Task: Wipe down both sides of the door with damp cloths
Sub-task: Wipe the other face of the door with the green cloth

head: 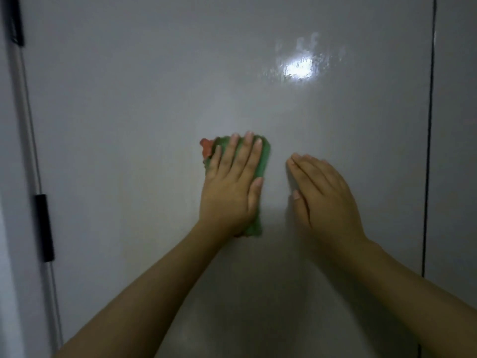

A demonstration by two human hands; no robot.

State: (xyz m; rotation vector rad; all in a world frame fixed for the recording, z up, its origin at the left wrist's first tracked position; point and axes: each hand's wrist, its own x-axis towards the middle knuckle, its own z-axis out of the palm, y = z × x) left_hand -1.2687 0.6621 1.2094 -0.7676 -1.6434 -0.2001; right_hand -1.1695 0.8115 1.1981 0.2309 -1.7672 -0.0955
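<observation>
1. Grey door (154, 99) across the whole view, dim, glossy.
2. Nearest, low on door: two bare forearms reaching up from bottom edge.
3. Left hand (231, 188) flat, fingers straight, pressing green cloth (264, 161) against door near its middle; orange bit (206, 148) poking out at cloth's upper left.
4. Right hand (325, 196) just right of cloth, apart from it, fingers straight and together, holding nothing, laid on door or close to it; contact not certain.
5. Farther up door, above and right of cloth: bright glare (299, 67) with streaky wet marks around it.
6. Left of cloth, at door's edge: two black hinges (44, 227), pale frame (10, 177) beyond. Right of cloth: dark vertical seam (429, 125).
7. Risks, as judgement:
   - Cloth only pressed, not gripped; could slide out from under palm or drop on a fast stroke.
   - Bare right hand likely to leave prints on wiped surface.
   - Streaks near glare may dry as marks unless passed over again.
   - Strip by hinges easy to miss.
   - Hard push could swing door.
</observation>
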